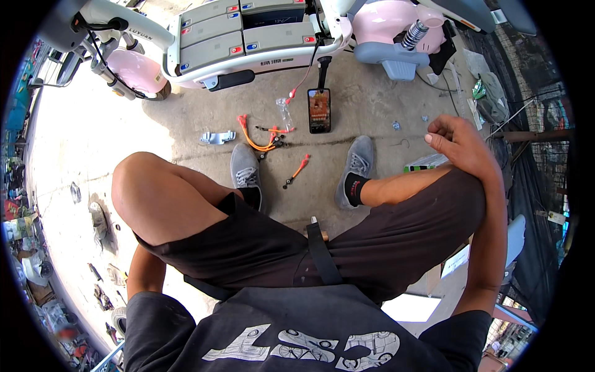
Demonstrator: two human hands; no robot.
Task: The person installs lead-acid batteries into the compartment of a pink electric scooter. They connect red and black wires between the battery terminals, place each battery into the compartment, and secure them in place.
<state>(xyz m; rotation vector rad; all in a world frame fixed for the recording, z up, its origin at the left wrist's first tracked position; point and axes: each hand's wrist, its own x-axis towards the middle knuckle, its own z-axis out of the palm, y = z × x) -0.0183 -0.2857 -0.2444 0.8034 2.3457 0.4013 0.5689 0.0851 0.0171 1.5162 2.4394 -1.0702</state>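
Note:
My right hand (457,141) hangs loosely over my right knee, fingers lightly bent and apart from the thumb, holding nothing. My left forearm (147,270) passes down behind my left thigh, which hides the hand. Ahead of me stands an electric scooter with a white frame (266,67) and pink fenders. Several grey batteries (214,57) with red and blue terminals sit in its frame. On the ground between my shoes are orange cables (248,137) with red ends and one short orange cable (299,168) lying apart. A smartphone (319,111) showing a lit screen lies beyond them.
A light blue plastic bracket (218,137) lies left of the cables. A clear plastic bag (284,113) is beside the phone. Dark netting (533,186) lines the right side, near a metal bar (533,135). Assorted parts clutter the left edge.

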